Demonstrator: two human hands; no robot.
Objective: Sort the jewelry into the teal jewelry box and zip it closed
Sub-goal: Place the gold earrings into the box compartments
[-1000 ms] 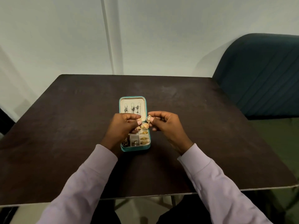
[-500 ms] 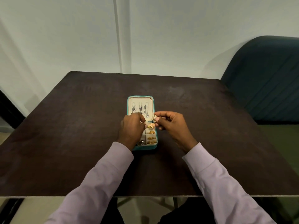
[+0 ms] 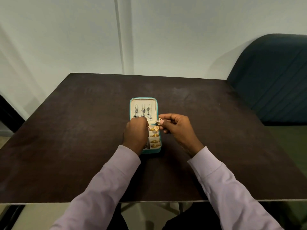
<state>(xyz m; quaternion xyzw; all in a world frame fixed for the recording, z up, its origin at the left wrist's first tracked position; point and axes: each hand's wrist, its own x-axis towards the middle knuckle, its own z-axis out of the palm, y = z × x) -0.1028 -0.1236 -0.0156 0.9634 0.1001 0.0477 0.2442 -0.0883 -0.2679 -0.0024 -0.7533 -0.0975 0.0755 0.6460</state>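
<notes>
Jewelry boxes: one, teal jewelry box (image 3: 150,151), lying open.
Silver earrings (image 3: 142,112): three, hung in the lid.
Gold rings (image 3: 155,135): four seen.
Gold earrings: one, gold earring (image 3: 157,126).

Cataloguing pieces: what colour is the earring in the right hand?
Gold, filigree-patterned earring, pinched by the right hand; head view.
</notes>
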